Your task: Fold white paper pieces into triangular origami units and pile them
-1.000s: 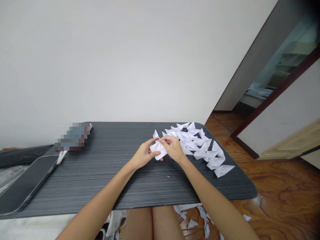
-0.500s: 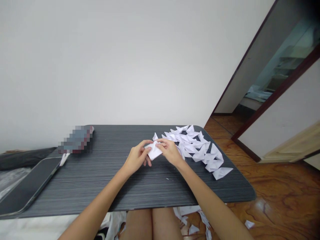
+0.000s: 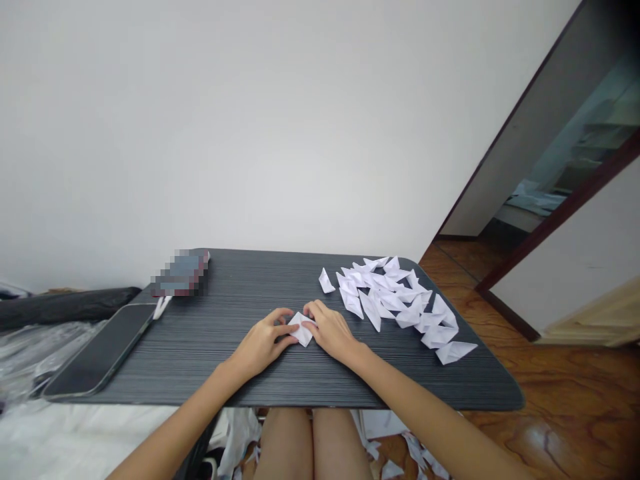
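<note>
A small piece of white folded paper [image 3: 301, 329] lies flat on the dark striped table [image 3: 260, 373]. My left hand [image 3: 262, 343] and my right hand [image 3: 331, 331] press on it from either side, fingertips pinching its edges against the tabletop. To the right of my hands, several folded white paper triangles [image 3: 400, 303] are spread over the table's right part. One more folded piece [image 3: 327, 282] stands apart at the left end of that spread.
A phone [image 3: 103, 349] lies at the table's left edge, with a blurred object [image 3: 181, 273] behind it. Paper scraps [image 3: 395, 450] litter the wooden floor under the table. My knees show below the front edge. An open doorway is at the right.
My hands have come down and toward me with the paper, from held above the table to pressed flat on it. The camera has tilted and shifted slightly.
</note>
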The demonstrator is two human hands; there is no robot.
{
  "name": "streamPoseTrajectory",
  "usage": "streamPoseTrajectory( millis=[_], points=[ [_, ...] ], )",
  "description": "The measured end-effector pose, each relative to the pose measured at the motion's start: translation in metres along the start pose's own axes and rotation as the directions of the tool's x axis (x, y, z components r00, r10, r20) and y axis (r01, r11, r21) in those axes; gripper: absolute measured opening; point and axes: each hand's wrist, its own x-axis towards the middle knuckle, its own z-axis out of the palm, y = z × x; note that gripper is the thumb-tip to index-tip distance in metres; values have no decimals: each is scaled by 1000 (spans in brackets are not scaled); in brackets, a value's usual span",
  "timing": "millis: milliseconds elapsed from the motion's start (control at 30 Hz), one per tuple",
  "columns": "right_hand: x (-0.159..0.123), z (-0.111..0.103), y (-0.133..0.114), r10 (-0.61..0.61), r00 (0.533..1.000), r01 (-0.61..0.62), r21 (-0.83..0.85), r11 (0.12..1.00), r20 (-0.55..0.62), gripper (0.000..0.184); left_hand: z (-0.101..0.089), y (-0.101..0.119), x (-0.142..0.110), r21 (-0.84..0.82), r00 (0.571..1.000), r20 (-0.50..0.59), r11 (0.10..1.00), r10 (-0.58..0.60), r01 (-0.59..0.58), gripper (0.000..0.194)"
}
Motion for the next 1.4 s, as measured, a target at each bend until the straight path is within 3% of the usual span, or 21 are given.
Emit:
streamPoseTrajectory(
  millis=[133, 300, 400, 833, 1000, 1200, 1400],
  points=[
    [-7, -3, 2, -125, 992, 125, 42, 991, -6, 9, 2, 4, -2, 49, 1000, -26, 999, -14, 15, 25],
    [-18, -14, 4, -268, 963, 267, 129, 955, -5, 18, -2, 4, -3, -69, 1000, 22, 997, -15, 17, 26],
    [-26, -20, 4, -306, 952, 301, 116, 946, 23, 19, -3, 3, -2, -91, 1000, -1, 996, -10, 10, 27],
    [-13, -11, 6, -58, 998, 58, 227, 972, -7, 11, -3, -1, 0, -114, 996, -37, 991, -75, 71, 22],
    [-9, -13, 7, 54, 999, -55, 180, 982, 7, 10, 1, -3, 1, -55, 991, -55, 992, -120, 117, 20],
    [2, -16, 4, 122, 986, -130, 69, 989, 110, 12, 9, 0, 8, 55, 972, -105, 974, -212, 218, 15],
    [17, -19, 6, 223, 939, -223, -31, 974, 262, 10, 8, 6, 9, 164, 946, -78, 931, -316, 325, 13]
  ],
)
